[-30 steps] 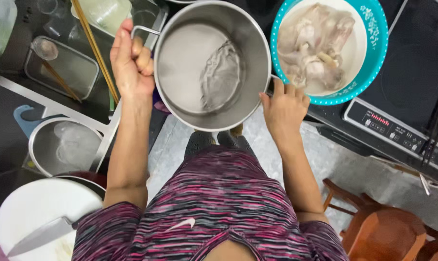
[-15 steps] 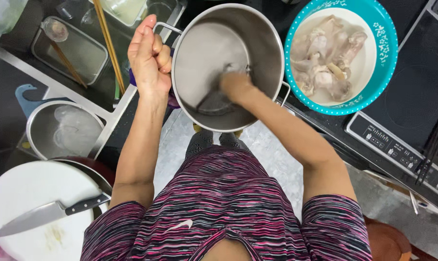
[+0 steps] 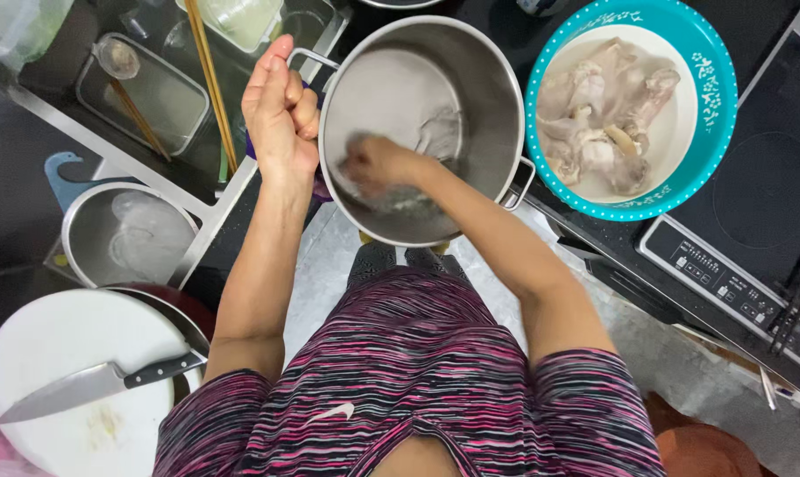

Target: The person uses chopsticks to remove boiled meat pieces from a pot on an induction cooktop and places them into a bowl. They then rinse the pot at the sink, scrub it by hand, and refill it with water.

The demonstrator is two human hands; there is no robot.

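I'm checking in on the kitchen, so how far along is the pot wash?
Done: chicken pieces sit in the teal bowl, a knife lies on the white board. In hand: left hand grips the pot handle, right hand rubs inside it. Left: the pot holds no chicken yet.

Dark kitchen table over a pale speckled floor

A black table [image 3: 29, 221] runs along the top with a sunken metal sink [image 3: 153, 97]; an induction cooktop [image 3: 753, 212] sits at right, grey stone floor [image 3: 329, 265] below, a wooden stool [image 3: 709, 450] in the corner
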